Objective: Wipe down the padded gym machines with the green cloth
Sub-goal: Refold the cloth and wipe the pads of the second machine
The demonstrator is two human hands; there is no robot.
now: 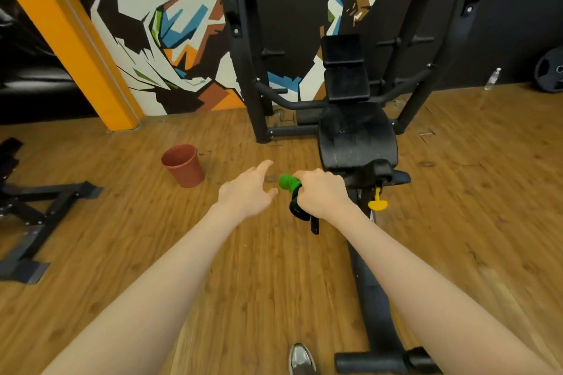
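My right hand (321, 193) is closed around the green cloth (288, 182), which is bunched up with a dark part hanging below the fist. My left hand (248, 190) hovers just left of the cloth, fingers spread, holding nothing. Straight ahead stands a black padded gym machine: its worn seat pad (358, 134) lies just beyond my right hand, and two back pads (345, 68) rise behind it. Both hands are in the air in front of the seat, not touching the padding.
A reddish-brown bucket (184, 165) stands on the wooden floor to the left. The machine's black frame uprights (243, 49) flank the seat, with a yellow adjustment knob (377, 202) below it. Another machine's base (33, 207) lies far left. A water bottle (493, 79) and weight plate (551, 73) sit at the right wall.
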